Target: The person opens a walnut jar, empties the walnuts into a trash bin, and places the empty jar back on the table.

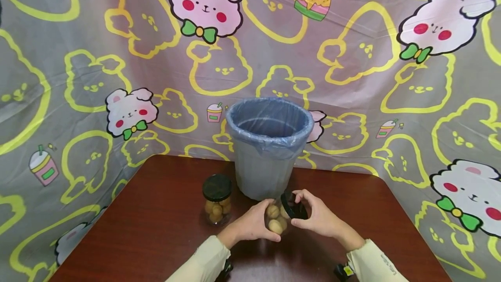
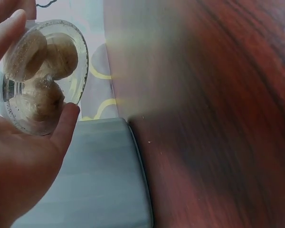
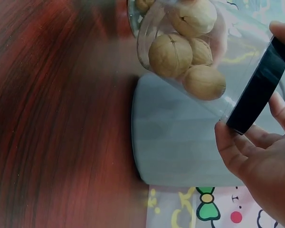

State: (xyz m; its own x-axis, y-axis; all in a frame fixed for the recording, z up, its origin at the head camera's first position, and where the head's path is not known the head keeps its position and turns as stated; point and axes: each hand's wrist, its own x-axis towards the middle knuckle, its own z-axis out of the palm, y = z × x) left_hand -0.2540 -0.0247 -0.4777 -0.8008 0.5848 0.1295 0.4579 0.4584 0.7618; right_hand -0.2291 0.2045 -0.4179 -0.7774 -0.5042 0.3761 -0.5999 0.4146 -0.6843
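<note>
A clear jar (image 3: 240, 52) holding several walnuts (image 3: 171, 56) is tilted in front of the bin, raised off the table. My left hand (image 1: 254, 222) grips the jar's body, its thumb and fingers spread round the glass near the base, as the left wrist view shows. On the jar's mouth sits a black lid (image 3: 260, 85). The fingers and thumb of my right hand (image 1: 322, 216) hold this lid by its rim from opposite sides. The walnuts lie toward the jar's base, away from the lid.
Left of my hands a second jar (image 1: 217, 212) stands upright, black-lidded, with several round brown nuts inside. Behind the hands rises a grey bin (image 1: 263, 173) lined with a blue bag. A patterned cloth (image 1: 156, 34) hangs round the dark red table (image 1: 168, 195).
</note>
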